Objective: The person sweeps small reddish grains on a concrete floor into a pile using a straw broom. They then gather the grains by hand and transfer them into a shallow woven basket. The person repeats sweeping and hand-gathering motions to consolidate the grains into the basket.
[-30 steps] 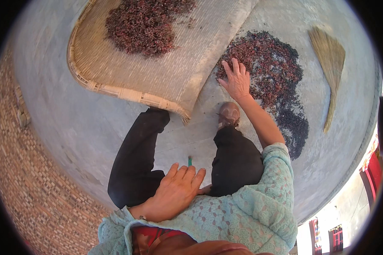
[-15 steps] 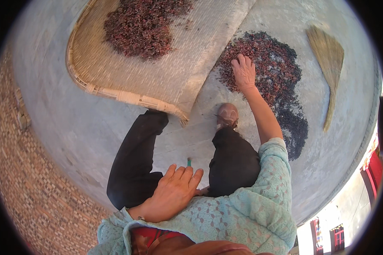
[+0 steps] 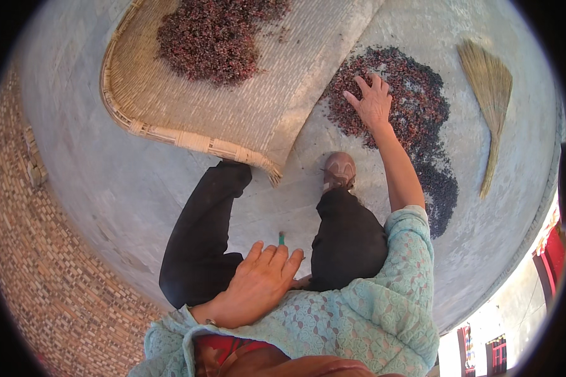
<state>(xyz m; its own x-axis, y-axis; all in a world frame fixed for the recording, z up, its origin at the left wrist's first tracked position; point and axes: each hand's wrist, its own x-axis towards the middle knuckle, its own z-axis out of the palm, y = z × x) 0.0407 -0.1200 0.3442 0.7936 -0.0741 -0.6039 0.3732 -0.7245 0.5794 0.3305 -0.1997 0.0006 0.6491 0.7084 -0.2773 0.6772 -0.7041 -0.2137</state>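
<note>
My right hand (image 3: pixel 373 108) is stretched over a loose pile of small dark red husks (image 3: pixel 415 107) on the concrete floor, its fingers spread and nothing visible in them. Whether the fingertips touch the pile is hard to make out. Black seeds (image 3: pixel 440 195) lie mixed in and trail toward me along the pile's right side. My left hand (image 3: pixel 258 283) rests close to my body between my knees, with its back up and fingers stretched out. To the left of the pile lies a woven winnowing basket (image 3: pixel 195 119), bearing a heap of similar red husks (image 3: pixel 210 47).
A straw hand broom (image 3: pixel 492 100) lies right of the pile. My shoe (image 3: pixel 339 171) stands just short of the husks. A small green object (image 3: pixel 282 239) is on the floor beyond my left hand. Brick-patterned ground (image 3: pixel 63 264) borders the concrete at left.
My right hand has shifted slightly right over the pile, and its fingers have spread from a more closed shape. The left hand has stayed put.
</note>
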